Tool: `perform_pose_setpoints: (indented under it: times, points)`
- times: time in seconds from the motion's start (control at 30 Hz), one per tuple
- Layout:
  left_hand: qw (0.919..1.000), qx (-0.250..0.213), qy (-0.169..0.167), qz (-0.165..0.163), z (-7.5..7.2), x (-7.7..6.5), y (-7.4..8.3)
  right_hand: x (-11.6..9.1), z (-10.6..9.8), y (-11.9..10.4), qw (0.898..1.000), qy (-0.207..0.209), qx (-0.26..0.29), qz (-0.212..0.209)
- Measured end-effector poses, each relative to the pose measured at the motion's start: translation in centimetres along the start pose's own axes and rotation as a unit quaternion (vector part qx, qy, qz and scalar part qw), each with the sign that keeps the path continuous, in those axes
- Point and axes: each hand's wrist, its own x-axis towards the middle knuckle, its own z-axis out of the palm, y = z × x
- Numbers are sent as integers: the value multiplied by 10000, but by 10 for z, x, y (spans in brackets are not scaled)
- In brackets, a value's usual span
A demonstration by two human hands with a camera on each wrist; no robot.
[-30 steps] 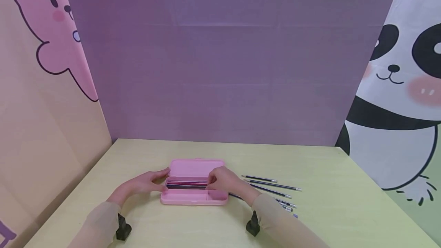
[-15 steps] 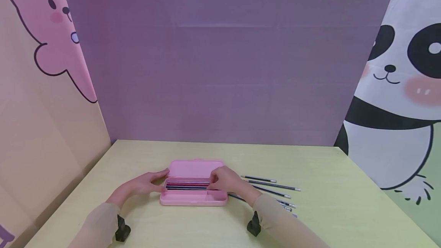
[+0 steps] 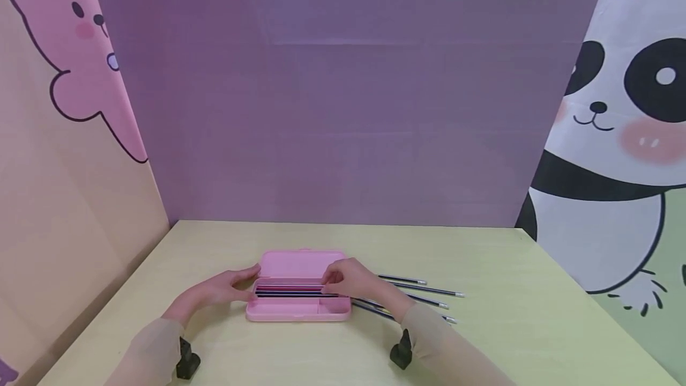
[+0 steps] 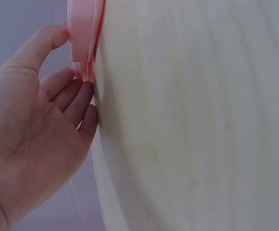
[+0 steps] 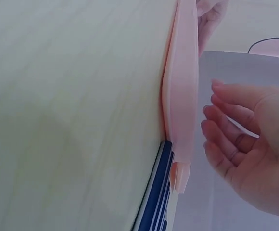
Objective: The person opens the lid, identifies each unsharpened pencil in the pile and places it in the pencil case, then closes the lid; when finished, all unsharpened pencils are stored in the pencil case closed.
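"Two hands are seen at the table point(image 3: 268, 357), the left hand point(image 3: 221, 288) and the right hand point(image 3: 354, 279). Is anything gripped?"

"Nothing, as far as is shown. By the left, the end of an open pink pencil case point(image 3: 284, 317) is touched: its thumb is rested on the wall, and its fingers are loosely extended to the lid point(image 3: 300, 263)."

"And by the right?"

"Its fingers are half bent, with nothing seen between them. They are poised over the right part of the case; in the right wrist view they are shown apart from its outer wall. Whether the pencils beneath are brushed cannot fairly be told, the fingertips being partly hidden."

"Where is the case placed?"

"Left of the table's middle, with the lid laid back toward the purple backdrop point(image 3: 343, 106). Dark and red pencils point(image 3: 289, 292) are lined lengthwise in the long compartment nearest the lid."

"Are others seen?"

"Several loose pencils point(image 3: 429, 289) are spread just to the right of the case, partly covered by the right forearm and its sleeve point(image 3: 429, 329). Beyond the table's right side, a panda point(image 3: 600, 237) is pictured."
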Motion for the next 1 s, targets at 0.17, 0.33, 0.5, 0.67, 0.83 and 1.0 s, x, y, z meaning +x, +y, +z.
perform_pose_setpoints:
  times: [0.17,0.33,0.5,0.67,0.83,1.0]
  points:
    - [10000,-41,8,-10,1,-1,1,-5,-3,-3,9999,115,46,-51]
    - [10000,-57,20,13,1,0,-1,-13,-9,-6,9997,221,38,-50]
    - [10000,-75,22,24,2,1,-2,-22,-15,-4,9993,344,-35,-168]
    - [10000,-90,24,37,2,1,-3,-31,-21,0,9991,389,-44,-134]
    - [10000,-60,67,17,3,1,-3,-37,-27,5,9990,428,-113,-2]
    - [9999,-19,116,-23,3,2,-4,-43,-31,9,9986,480,-193,117]
